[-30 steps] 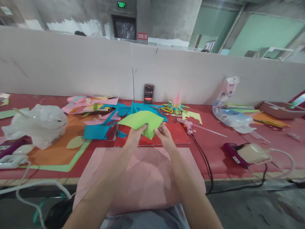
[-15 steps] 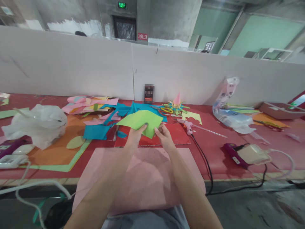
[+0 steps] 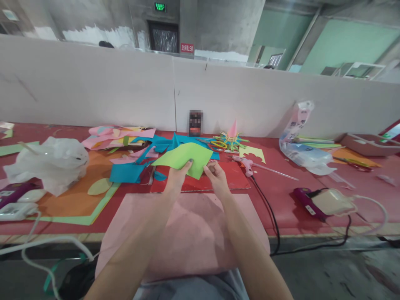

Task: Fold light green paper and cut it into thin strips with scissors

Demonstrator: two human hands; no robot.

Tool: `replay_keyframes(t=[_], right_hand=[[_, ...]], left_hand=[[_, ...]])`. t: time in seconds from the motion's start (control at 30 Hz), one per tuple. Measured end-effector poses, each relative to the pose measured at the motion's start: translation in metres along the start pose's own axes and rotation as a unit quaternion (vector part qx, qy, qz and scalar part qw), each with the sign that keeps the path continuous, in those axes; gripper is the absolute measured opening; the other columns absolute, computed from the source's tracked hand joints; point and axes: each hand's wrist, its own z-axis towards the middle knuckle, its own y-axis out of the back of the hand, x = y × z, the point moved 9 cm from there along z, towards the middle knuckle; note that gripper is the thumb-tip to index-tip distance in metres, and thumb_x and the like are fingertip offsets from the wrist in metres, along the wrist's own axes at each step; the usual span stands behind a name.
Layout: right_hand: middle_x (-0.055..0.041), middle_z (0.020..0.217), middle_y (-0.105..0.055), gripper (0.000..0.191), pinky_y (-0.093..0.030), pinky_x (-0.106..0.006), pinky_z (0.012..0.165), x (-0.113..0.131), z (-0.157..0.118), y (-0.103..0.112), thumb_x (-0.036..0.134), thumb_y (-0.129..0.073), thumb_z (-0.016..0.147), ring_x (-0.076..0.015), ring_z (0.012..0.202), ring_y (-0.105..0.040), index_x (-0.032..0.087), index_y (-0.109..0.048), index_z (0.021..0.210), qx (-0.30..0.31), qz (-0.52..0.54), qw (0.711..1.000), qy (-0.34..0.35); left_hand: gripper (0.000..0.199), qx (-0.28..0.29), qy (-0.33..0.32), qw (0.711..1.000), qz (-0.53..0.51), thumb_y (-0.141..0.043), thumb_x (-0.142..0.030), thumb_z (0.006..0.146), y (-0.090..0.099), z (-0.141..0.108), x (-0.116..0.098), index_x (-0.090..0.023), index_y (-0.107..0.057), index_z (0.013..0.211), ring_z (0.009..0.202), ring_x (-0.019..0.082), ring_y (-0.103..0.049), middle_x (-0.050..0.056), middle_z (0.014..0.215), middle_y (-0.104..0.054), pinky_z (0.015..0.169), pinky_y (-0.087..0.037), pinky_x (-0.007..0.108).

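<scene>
A bright green sheet of paper (image 3: 184, 156), bent along its length, is held up in front of me over the table. My left hand (image 3: 178, 176) is closed on its lower edge, the thumb lying on top and the other fingers hidden beneath. At the sheet's right edge, the thumb and fingers of my right hand (image 3: 216, 174) are pinched together; part of this grip is hidden. Below both hands lies a red board (image 3: 234, 177). A pink glue gun (image 3: 246, 165) rests to the right of my right hand, and blue paper (image 3: 126, 172) lies to the left.
A pink paper cone (image 3: 233, 129) stands on a ring of sticks by yellow-handled scissors (image 3: 218, 144). Plastic bags lie at the left (image 3: 50, 160) and right (image 3: 312, 158). A purple power strip (image 3: 308, 205) with cables sits right. A white partition (image 3: 93, 87) closes the back.
The green sheet has shifted very slightly up and left, and its bend looks a little different. Both hands stay in nearly the same place.
</scene>
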Motion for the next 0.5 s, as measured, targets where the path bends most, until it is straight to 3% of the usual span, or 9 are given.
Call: replay_keyframes(t=[0.17,0.33,0.43,0.5], right_hand=[[0.0029,0.065,-0.062,0.015,-0.047,-0.026,0.064,-0.008,0.001,0.003,0.034,-0.057,0.076,-0.0117,0.061,-0.058,0.022,-0.049,0.075,-0.007,0.057,0.998,-0.020],[0.0010,0.066,-0.064,0.015,-0.046,-0.024,0.060,-0.022,0.004,0.014,0.034,-0.059,0.075,-0.0107,0.059,-0.058,0.020,-0.053,0.077,-0.049,0.097,0.993,-0.049],[-0.0005,0.069,-0.065,0.017,-0.047,-0.024,0.061,-0.023,0.005,0.024,0.035,-0.060,0.073,-0.0116,0.062,-0.059,0.019,-0.055,0.077,-0.086,0.072,0.993,-0.045],[-0.0020,0.078,-0.066,0.020,-0.047,-0.026,0.062,-0.020,0.005,0.025,0.035,-0.062,0.071,-0.0127,0.066,-0.059,0.020,-0.057,0.085,-0.087,0.030,0.995,-0.034]], left_hand=[[0.050,-0.015,-0.033,0.999,0.022,-0.071,-0.031,0.061,0.003,0.000,-0.012,-0.015,-0.058,0.107,0.106,0.022,-0.055,0.009,0.115,-0.059,0.091,-0.045,0.035],[0.043,0.001,-0.110,0.982,0.152,-0.067,-0.033,0.065,-0.008,-0.010,-0.033,-0.013,-0.059,0.103,0.103,0.022,-0.056,0.010,0.108,-0.062,0.090,-0.044,0.034],[0.040,-0.006,-0.178,0.948,0.265,-0.060,-0.035,0.072,-0.012,-0.013,-0.045,-0.012,-0.059,0.105,0.102,0.022,-0.057,0.013,0.108,-0.062,0.089,-0.044,0.032],[0.035,-0.025,-0.229,0.896,0.379,-0.052,-0.032,0.078,-0.013,-0.015,-0.052,-0.011,-0.059,0.104,0.102,0.024,-0.056,0.014,0.104,-0.063,0.091,-0.042,0.034]])
